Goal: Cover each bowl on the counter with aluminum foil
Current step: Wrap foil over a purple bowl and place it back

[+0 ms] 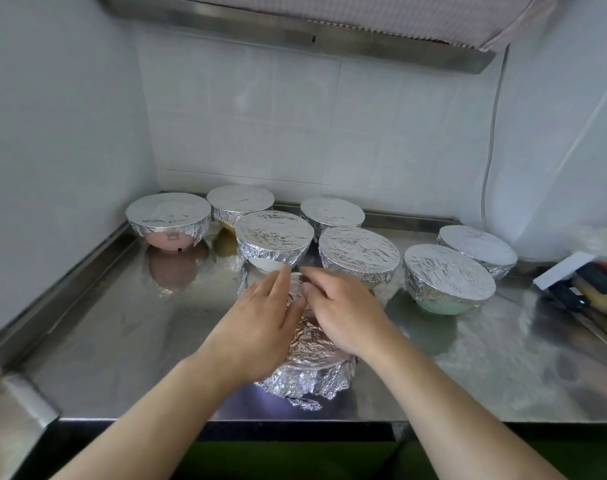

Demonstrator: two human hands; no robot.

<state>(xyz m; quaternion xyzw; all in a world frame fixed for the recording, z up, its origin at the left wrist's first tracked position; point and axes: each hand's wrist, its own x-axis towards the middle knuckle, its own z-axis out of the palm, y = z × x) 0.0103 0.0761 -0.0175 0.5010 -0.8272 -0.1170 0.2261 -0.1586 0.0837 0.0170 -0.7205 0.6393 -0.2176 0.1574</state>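
- I see my left hand (265, 315) lying flat on the left side of the nearest foil-covered bowl (310, 367), the fingers straight and close together, pressing on the foil.
- My right hand (343, 311) rests on the right side of the same bowl, the fingers a little bent over the foil; I cannot tell if they pinch it.
- This bowl stands near the front edge of the steel counter (139, 327), and its foil hangs crumpled around the side.
- Behind it stand 7 more bowls with foil tight over the top: a pink bowl (168, 220) at far left, a green bowl (447, 282) at right, the others between and behind.
- At the far right edge some dark-handled utensils (586, 289) lie, blurred.
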